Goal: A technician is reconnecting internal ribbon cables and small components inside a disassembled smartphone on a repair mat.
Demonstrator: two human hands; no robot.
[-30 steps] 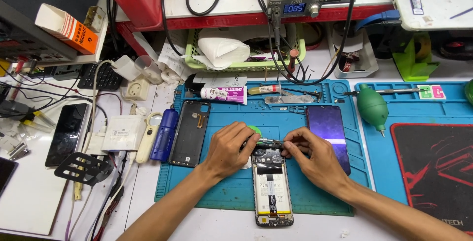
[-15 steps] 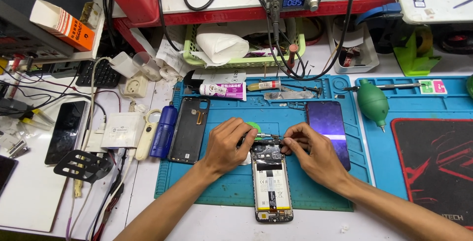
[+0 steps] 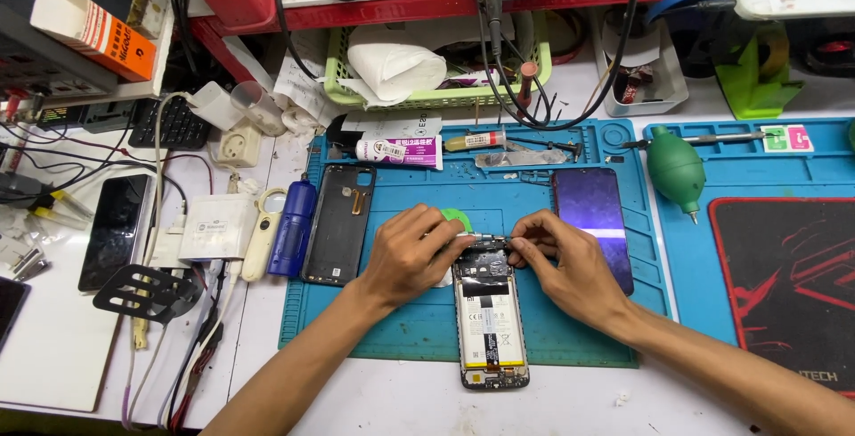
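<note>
1. Far left of the white bench: a dark phone [image 3: 115, 230] lies face up, w/ a white charger block [image 3: 216, 228] and tangled cables just beside it.
2. Left part of the blue work mat [image 3: 401, 329]: a blue cylinder-shaped bottle [image 3: 292, 226] lies at the mat's edge, next to a black phone back cover [image 3: 338, 223], inner side up.
3. Left hand [image 3: 411, 253] rests on the mat, fingers curled, pinching a thin metal tool (looks like tweezers, too small to be sure) at the top left of the opened phone [image 3: 491, 322].
4. The opened phone lies mid-mat, lengthwise toward the person, back off, battery & board showing; its lower end hangs past the mat's near edge onto the bench.
5. Right hand [image 3: 565, 267] is at the phone's top right, fingertips closed on the phone's upper edge.
6. Just right of that hand: a purple-tinted screen panel [image 3: 590, 209] lies flat on the mat.
7. Further right: a green rubber air blower [image 3: 675, 167], then a black & red pad [image 3: 788, 289].
</note>
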